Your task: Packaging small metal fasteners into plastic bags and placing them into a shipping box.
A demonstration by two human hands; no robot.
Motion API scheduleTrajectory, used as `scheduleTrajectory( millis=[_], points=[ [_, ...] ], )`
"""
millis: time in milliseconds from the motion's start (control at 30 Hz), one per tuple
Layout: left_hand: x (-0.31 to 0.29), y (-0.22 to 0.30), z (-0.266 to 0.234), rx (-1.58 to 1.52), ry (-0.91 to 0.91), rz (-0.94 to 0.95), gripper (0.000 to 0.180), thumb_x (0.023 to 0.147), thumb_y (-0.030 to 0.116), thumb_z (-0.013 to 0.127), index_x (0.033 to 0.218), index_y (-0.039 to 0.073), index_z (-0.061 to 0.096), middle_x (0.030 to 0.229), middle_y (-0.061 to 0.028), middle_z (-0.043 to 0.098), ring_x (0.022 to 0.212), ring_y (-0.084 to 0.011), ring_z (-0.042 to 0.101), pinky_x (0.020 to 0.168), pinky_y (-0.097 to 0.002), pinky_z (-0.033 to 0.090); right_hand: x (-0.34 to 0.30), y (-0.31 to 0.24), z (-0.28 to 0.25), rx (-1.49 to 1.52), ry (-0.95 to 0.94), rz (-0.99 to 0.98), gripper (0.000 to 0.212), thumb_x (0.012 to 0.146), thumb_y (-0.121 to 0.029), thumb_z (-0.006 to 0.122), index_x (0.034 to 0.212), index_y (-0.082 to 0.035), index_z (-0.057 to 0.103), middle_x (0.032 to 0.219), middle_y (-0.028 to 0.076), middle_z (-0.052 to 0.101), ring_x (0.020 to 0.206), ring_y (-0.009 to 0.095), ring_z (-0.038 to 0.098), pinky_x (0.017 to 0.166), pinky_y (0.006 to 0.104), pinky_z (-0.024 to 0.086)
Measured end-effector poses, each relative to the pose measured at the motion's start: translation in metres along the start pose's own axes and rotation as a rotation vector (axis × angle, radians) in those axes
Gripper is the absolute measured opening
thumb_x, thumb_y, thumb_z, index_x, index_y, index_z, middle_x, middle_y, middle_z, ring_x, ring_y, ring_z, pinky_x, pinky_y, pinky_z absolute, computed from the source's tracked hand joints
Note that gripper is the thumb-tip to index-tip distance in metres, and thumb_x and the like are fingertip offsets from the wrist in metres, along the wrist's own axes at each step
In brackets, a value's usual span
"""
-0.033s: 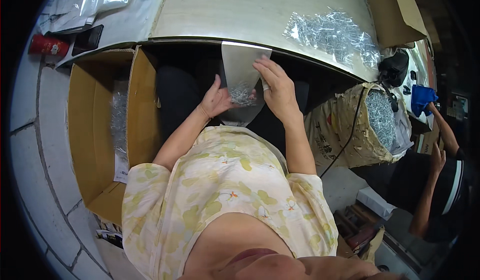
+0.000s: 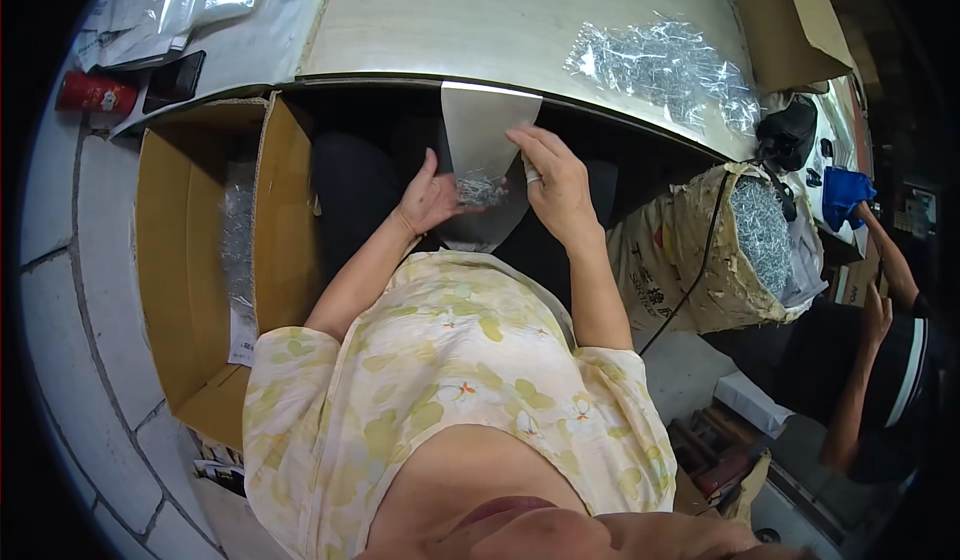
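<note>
A loose cluster of small shiny metal pins point(image 2: 482, 190) rests on the fingers of my left hand point(image 2: 430, 200), with its thumb raised. Whether a clear bag surrounds the pins I cannot tell. My right hand point(image 2: 556, 180) is held just right of them, fingers bent to the left and thumb apart, with nothing visible in its grasp. Behind both hands a pale sheet point(image 2: 490, 115) hangs from the table's front edge over my lap.
More pins point(image 2: 665, 70) lie spread on the table point(image 2: 450, 35). On the left stands an open cardboard box point(image 2: 190, 260) holding pins. A worn sack point(image 2: 660, 250) full of pins is at right. Beyond it, a co-worker's hand point(image 2: 862, 215) touches a blue cloth-like item point(image 2: 845, 195).
The pins and left fingertips have shifted slightly and look more blurred. My right fingers have drawn a little lower and closer together.
</note>
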State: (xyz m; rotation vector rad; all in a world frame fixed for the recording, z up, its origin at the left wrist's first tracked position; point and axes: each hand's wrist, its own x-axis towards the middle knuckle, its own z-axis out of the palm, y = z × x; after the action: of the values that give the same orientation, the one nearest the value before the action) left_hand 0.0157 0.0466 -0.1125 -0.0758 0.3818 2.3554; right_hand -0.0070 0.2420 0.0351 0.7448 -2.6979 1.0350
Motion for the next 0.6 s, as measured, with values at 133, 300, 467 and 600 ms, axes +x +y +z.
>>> scheduleTrajectory(
  millis=[133, 300, 467, 600],
  points=[
    [-0.014, -0.005, 0.001, 0.303, -0.064, 0.056, 0.071, 0.089, 0.041, 0.063, 0.140, -0.001, 0.037, 0.131, -0.0157, 0.054, 0.121, -0.0270, 0.054, 0.098, -0.0412, 0.047, -0.019, 0.007, 0.016, 0.153, 0.009, 0.117, 0.034, 0.082, 0.012, 0.054, 0.113, -0.001, 0.062, 0.106, 0.018, 0.064, 0.096, 0.033, 0.064, 0.084, 0.0347, 0.051],
    [-0.012, -0.005, 0.005, 0.536, 0.092, 0.022, 0.053, 0.076, 0.010, 0.074, 0.123, -0.001, 0.053, 0.113, -0.0110, 0.063, 0.101, -0.0194, 0.063, 0.084, -0.0339, 0.055, -0.023, -0.001, 0.032, 0.255, -0.255, 0.134, 0.036, 0.079, 0.006, 0.056, 0.114, -0.002, 0.062, 0.102, 0.018, 0.065, 0.099, 0.034, 0.062, 0.086, 0.0370, 0.049],
    [-0.004, -0.010, 0.003, 0.556, 0.303, 0.020, 0.035, 0.076, 0.004, 0.075, 0.107, -0.001, 0.061, 0.094, -0.0065, 0.067, 0.082, -0.0153, 0.066, 0.070, -0.0282, 0.057, -0.017, 0.008, 0.034, 0.266, -0.170, 0.252, 0.028, 0.088, -0.002, 0.055, 0.115, 0.000, 0.062, 0.099, 0.017, 0.066, 0.096, 0.030, 0.064, 0.082, 0.0334, 0.050],
    [-0.004, -0.011, 0.003, 0.601, 0.319, 0.013, 0.032, 0.078, 0.006, 0.074, 0.107, -0.001, 0.061, 0.093, -0.0069, 0.068, 0.081, -0.0153, 0.066, 0.068, -0.0276, 0.057, -0.018, 0.007, 0.046, 0.335, -0.065, 0.198, 0.032, 0.082, 0.001, 0.054, 0.113, -0.001, 0.062, 0.102, 0.019, 0.065, 0.097, 0.037, 0.062, 0.084, 0.0403, 0.049]
  ],
)
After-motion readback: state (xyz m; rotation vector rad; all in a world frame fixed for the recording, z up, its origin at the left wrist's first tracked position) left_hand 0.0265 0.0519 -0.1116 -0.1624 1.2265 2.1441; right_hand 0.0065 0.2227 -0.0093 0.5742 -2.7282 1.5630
